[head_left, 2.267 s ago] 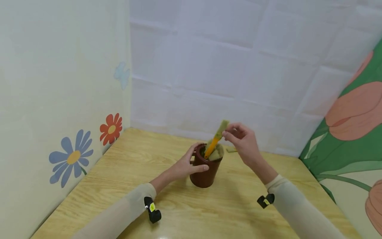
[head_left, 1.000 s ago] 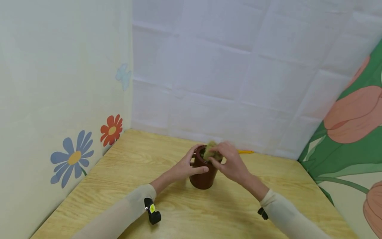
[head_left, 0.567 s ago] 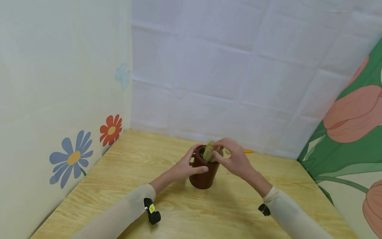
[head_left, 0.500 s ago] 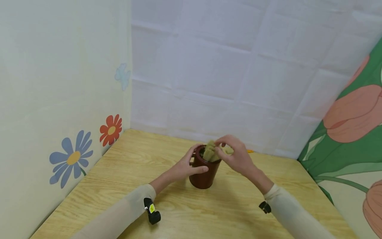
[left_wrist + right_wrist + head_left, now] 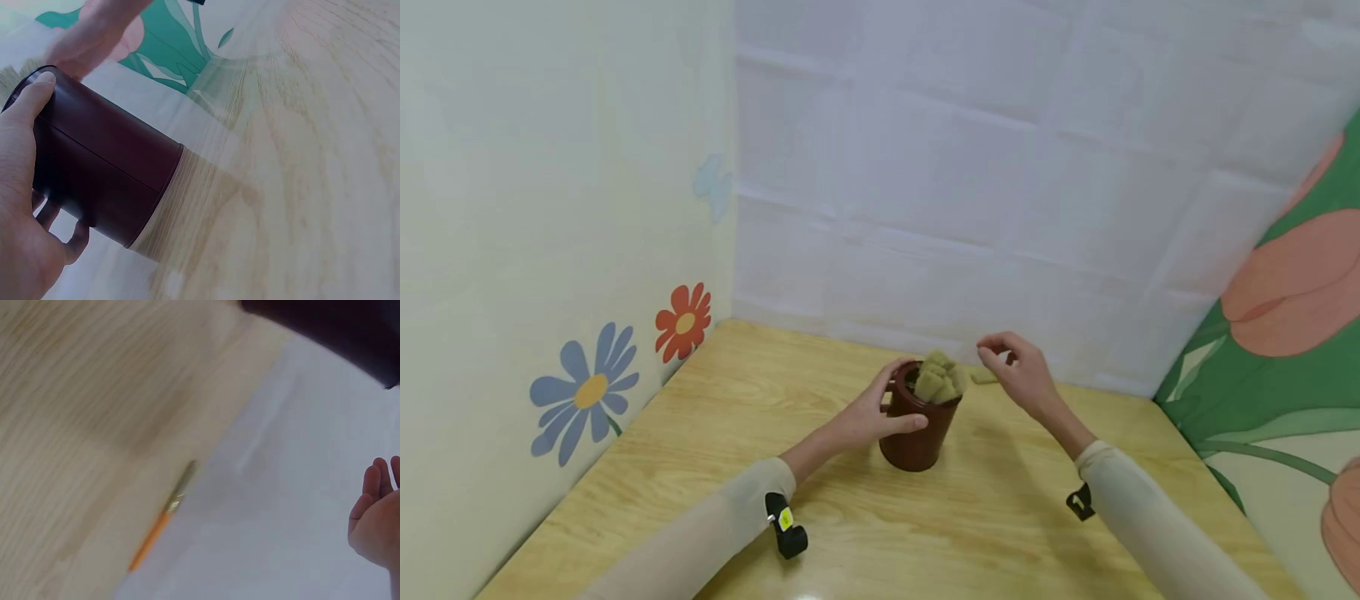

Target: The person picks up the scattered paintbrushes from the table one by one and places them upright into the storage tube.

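My left hand (image 5: 863, 421) holds a dark brown cup (image 5: 917, 437), thumb across its front and fingers on the far side. In the left wrist view the same cup (image 5: 100, 156) shows a seam along its wall. Several flat paintbrushes (image 5: 936, 379) with olive bristles stand bristle-end up in it, their handles hidden inside. Right of the rim, my right hand (image 5: 1022, 371) hovers with loosely bent fingers and nothing between them. Behind it a single paintbrush (image 5: 165, 512) with an orange handle lies on the table; its bristles (image 5: 983, 377) peek out left of the hand in the head view.
The wooden table (image 5: 820, 533) meets a creased white sheet (image 5: 887, 167) at its back edge. A flower-painted panel (image 5: 587, 392) stands on the left, a tulip-painted one (image 5: 1285, 292) on the right. Each wrist wears a black camera (image 5: 786, 525).
My right hand put a paintbrush into the cup, worked at the bristles there, then drew away up and to the right. My left hand stays on the cup.
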Action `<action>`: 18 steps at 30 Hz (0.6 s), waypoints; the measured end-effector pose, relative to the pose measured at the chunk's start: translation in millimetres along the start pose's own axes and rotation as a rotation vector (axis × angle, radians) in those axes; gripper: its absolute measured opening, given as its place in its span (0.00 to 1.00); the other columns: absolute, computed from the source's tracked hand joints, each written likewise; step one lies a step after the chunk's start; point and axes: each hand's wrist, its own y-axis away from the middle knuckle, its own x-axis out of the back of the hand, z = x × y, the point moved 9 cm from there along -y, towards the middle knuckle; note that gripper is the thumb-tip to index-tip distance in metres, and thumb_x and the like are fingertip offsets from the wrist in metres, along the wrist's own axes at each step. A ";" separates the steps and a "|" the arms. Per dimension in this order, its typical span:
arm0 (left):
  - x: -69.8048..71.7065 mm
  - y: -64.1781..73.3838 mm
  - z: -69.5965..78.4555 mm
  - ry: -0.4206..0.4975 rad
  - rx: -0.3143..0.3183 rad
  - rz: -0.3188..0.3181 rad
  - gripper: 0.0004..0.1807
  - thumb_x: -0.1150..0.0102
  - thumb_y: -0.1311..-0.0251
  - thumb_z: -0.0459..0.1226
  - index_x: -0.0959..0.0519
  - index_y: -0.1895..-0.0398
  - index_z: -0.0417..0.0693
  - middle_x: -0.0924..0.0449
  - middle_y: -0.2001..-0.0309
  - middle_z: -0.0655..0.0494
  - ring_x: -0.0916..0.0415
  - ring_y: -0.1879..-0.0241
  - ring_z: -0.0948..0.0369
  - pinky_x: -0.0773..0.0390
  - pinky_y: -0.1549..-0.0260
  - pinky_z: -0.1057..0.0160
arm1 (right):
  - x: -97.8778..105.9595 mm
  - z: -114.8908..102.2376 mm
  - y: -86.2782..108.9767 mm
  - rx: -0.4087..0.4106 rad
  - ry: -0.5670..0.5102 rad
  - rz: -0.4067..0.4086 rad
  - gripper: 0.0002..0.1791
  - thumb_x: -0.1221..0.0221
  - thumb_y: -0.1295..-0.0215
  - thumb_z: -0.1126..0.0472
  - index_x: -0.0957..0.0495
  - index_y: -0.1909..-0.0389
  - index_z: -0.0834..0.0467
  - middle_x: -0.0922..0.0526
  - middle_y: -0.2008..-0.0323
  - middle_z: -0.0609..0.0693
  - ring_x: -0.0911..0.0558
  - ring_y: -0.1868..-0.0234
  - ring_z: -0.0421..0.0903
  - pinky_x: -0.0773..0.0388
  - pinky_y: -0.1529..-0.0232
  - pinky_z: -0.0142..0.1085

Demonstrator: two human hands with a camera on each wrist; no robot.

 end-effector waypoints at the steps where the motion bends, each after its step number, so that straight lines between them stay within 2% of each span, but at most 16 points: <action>1: 0.1 0.2 0.1 0.000 0.000 0.000 0.49 0.31 0.36 0.53 0.52 0.19 0.70 0.45 0.25 0.64 0.42 0.29 0.57 0.32 0.37 0.45 | -2.0 8.1 0.5 -0.019 0.016 -0.009 0.11 0.40 0.24 0.54 0.17 0.49 0.55 0.17 0.56 0.48 0.21 0.56 0.46 0.27 0.60 0.43; 6: 0.2 2.1 0.2 0.005 0.005 -0.009 0.50 0.32 0.35 0.51 0.53 0.18 0.68 0.45 0.26 0.64 0.41 0.30 0.58 0.32 0.37 0.47 | -14.9 45.4 2.5 -0.080 0.108 -0.054 0.11 0.41 0.24 0.57 0.17 0.51 0.59 0.18 0.58 0.51 0.21 0.58 0.49 0.26 0.61 0.45; 14: 2.6 2.0 -2.9 -0.014 0.003 -0.001 0.52 0.31 0.37 0.55 0.53 0.17 0.64 0.44 0.26 0.66 0.40 0.31 0.59 0.31 0.37 0.48 | -35.6 96.5 -5.4 -0.078 0.137 -0.122 0.13 0.43 0.24 0.63 0.20 0.49 0.70 0.18 0.56 0.59 0.20 0.57 0.56 0.24 0.56 0.53; 18: 2.0 0.2 -5.0 -0.019 -0.001 0.001 0.51 0.31 0.38 0.55 0.52 0.19 0.70 0.43 0.26 0.67 0.39 0.31 0.60 0.31 0.38 0.49 | -44.8 119.2 -10.7 -0.080 0.201 -0.224 0.14 0.43 0.25 0.66 0.22 0.46 0.72 0.20 0.51 0.65 0.22 0.51 0.63 0.25 0.50 0.58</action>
